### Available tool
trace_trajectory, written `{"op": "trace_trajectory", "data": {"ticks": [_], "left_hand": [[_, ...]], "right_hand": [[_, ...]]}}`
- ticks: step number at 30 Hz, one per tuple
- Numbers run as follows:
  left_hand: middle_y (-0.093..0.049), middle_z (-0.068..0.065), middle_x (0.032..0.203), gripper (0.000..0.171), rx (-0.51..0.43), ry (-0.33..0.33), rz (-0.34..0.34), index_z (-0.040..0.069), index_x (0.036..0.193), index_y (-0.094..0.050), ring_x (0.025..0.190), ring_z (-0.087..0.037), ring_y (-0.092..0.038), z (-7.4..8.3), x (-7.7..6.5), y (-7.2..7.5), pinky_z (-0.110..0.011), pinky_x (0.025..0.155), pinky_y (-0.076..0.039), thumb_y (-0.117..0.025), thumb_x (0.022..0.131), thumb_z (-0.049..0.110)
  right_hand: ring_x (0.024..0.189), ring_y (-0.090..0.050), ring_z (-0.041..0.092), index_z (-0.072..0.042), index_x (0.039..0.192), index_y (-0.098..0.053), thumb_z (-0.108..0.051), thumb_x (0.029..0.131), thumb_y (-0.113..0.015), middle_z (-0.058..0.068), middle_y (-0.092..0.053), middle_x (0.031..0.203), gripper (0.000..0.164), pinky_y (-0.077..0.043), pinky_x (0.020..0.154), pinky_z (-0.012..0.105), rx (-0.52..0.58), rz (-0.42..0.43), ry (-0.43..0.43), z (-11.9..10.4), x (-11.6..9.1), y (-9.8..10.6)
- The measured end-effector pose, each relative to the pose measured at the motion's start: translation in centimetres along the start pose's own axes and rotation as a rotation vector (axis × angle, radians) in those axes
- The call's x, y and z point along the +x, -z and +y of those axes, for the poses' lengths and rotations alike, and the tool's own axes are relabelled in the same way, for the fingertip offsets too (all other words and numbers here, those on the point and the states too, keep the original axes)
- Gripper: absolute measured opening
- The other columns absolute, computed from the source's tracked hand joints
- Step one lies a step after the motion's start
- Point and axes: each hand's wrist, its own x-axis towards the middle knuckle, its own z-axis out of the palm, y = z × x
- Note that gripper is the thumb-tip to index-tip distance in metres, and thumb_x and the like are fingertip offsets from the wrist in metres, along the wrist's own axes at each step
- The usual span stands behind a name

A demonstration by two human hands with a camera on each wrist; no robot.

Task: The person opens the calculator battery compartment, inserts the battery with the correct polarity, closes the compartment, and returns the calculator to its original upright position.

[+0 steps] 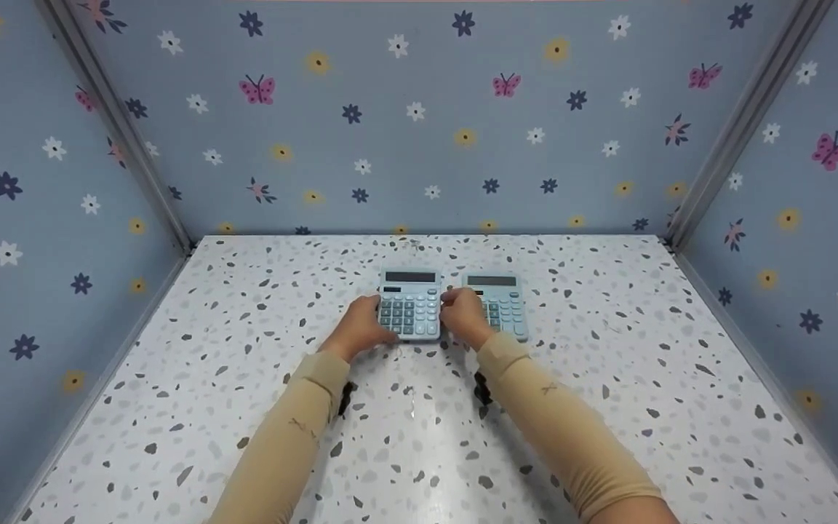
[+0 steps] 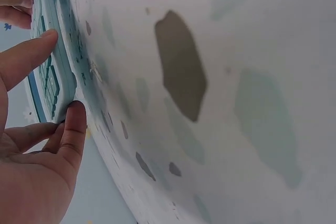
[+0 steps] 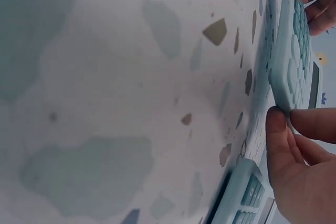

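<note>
Two pale blue calculators stand side by side on a speckled table. My left hand point(image 1: 357, 329) grips the left calculator point(image 1: 426, 307) at its left side, thumb by the near edge and fingers along the side. On its opposite side, my right hand point(image 1: 465, 317) pinches the edge between thumb and fingers, as the right wrist view shows. That hand also covers part of the right calculator point(image 1: 515, 309). Both wrist views show the held calculator from its near edge, with a shadow beneath; whether it is fully off the table I cannot tell.
The white speckled table point(image 1: 244, 407) is bounded by blue walls with flowers and butterflies: a back wall point(image 1: 419, 145), a left wall point(image 1: 26, 240) and a right wall point(image 1: 812, 240). Grey metal posts mark the corners. The right calculator lies close beside my right hand.
</note>
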Motion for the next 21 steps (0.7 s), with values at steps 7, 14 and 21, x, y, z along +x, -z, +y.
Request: {"op": "trace_trajectory", "data": {"ticks": [7,14,21], "left_hand": [[-0.063,-0.021,0.142,0.08,0.004,0.044,-0.015,-0.008,0.15,-0.056,0.127,-0.033,-0.062,-0.24,-0.24,-0.32,-0.049,0.123,-0.047,-0.088,0.078,0.001],[-0.066,-0.014,0.133,0.073,0.011,0.084,-0.031,-0.003,0.146,-0.06,0.117,-0.028,-0.064,-0.36,-0.09,-0.33,-0.046,0.117,-0.052,-0.089,0.079,0.003],[-0.069,-0.014,0.126,0.064,0.03,0.06,-0.052,-0.003,0.139,-0.063,0.113,-0.029,-0.066,-0.46,-0.35,-0.22,-0.048,0.115,-0.053,-0.088,0.081,0.005]], "right_hand": [[0.137,-0.063,0.03,0.003,0.143,-0.066,0.002,0.103,-0.061,0.02,-0.066,0.148,0.04,-0.054,0.119,0.043,-0.038,-0.032,-0.028,0.32,-0.27,-0.26],[0.135,-0.063,0.031,0.003,0.146,-0.064,0.004,0.101,-0.059,0.019,-0.067,0.145,0.045,-0.055,0.117,0.043,-0.031,-0.054,-0.052,0.24,-0.15,-0.39],[0.139,-0.061,0.032,0.004,0.148,-0.061,0.007,0.099,-0.058,0.02,-0.065,0.147,0.049,-0.053,0.12,0.044,-0.049,-0.066,-0.051,0.3,-0.42,-0.54]]}}
